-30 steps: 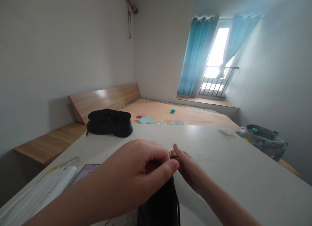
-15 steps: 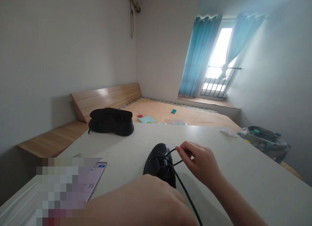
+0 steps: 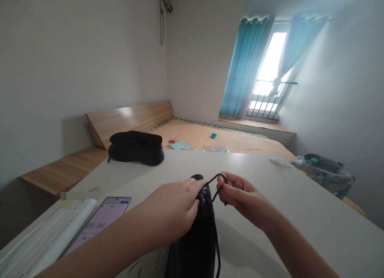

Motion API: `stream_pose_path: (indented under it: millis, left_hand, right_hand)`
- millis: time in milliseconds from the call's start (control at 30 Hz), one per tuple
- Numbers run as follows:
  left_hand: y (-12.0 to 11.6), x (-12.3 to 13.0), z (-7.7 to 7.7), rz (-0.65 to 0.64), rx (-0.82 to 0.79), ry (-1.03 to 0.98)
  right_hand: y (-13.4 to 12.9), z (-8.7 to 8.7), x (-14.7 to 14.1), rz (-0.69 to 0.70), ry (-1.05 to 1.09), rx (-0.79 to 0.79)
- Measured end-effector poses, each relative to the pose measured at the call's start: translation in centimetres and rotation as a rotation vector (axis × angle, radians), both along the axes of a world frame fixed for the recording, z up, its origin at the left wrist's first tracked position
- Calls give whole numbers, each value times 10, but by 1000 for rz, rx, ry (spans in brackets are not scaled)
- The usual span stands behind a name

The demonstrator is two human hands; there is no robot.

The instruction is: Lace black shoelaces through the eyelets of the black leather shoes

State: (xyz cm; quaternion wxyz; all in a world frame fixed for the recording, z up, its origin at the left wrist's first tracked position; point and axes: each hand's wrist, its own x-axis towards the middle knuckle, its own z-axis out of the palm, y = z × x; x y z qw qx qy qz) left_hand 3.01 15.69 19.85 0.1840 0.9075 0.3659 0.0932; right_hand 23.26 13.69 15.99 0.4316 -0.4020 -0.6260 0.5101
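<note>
1. Black shoe (image 3: 204, 246) is on the white table (image 3: 306, 214), right in front of the person, toe pointing away.
2. Left hand (image 3: 177, 208) is draped over the top of it, fingers curled. Can't tell if they're pinching anything, tips are kinda hidden.
3. Right hand (image 3: 238, 192) is just beside the toe end, thumb and fingers closed on a loop of lace (image 3: 216, 175).
4. Other shoe (image 3: 136, 150), also black, sits at the far left edge.
5. Phone (image 3: 109, 214) lies near the left forearm, screen lit.
</note>
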Motion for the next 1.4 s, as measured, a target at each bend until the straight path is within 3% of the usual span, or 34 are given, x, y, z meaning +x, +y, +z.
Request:
stream_pose_path:
  millis: [367,467,633,767,967,1067,1167,1400]
  left_hand:
    - [0,0,6,24,-15,-28]
    - [1,-2,10,65,-26,-108]
    - [2,-4,14,133,-8,-115]
    - [1,-4,11,130,4,-87]
    - [-2,-1,5,51,8,-47]
    - [1,1,6,46,22,-61]
    - [4,0,9,77,65,-103]
    - [6,-1,15,145,88,-274]
  right_hand:
    - [13,-15,9,-842,-391,574]
    - [10,-16,8,-894,-434,693]
    - [11,-26,3,-932,-433,708]
    - [12,-29,2,-969,-426,677]
    - [13,-18,8,-1034,-299,675]
    - [16,-15,12,-1015,-221,658]
    - [17,-15,10,-883,-197,577]
    - [8,-10,-4,-225,-113,226]
